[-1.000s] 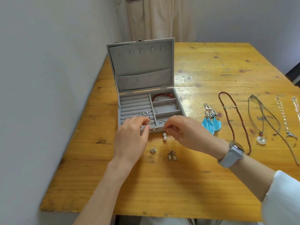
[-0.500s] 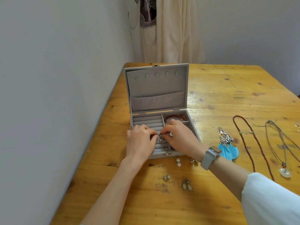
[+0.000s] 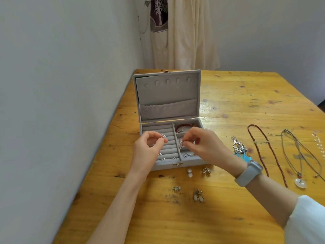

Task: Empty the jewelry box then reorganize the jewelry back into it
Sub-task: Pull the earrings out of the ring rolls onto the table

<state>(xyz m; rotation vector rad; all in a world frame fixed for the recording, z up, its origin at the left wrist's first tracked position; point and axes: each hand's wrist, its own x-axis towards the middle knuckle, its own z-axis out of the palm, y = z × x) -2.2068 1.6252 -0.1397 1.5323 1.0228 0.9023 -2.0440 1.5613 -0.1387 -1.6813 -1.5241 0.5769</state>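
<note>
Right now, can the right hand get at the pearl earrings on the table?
Probably yes, but not freely: the right hand is pinching a silver earring over the jewelry box. The pearl earrings lie uncovered just in front of the box, below that hand.

Silver chain (image 3: 318,144) cut off at right edge

1. There is one camera, worn on the person's head.
2. It looks forward and down at a wooden table (image 3: 228,217).
3. It sits close: both forearms reach in from the bottom edge, and the open jewelry box (image 3: 167,95) sits near the middle.
4. The wide lens also catches the wall (image 3: 61,103) on the left and a curtain (image 3: 184,41) at the back.
</note>
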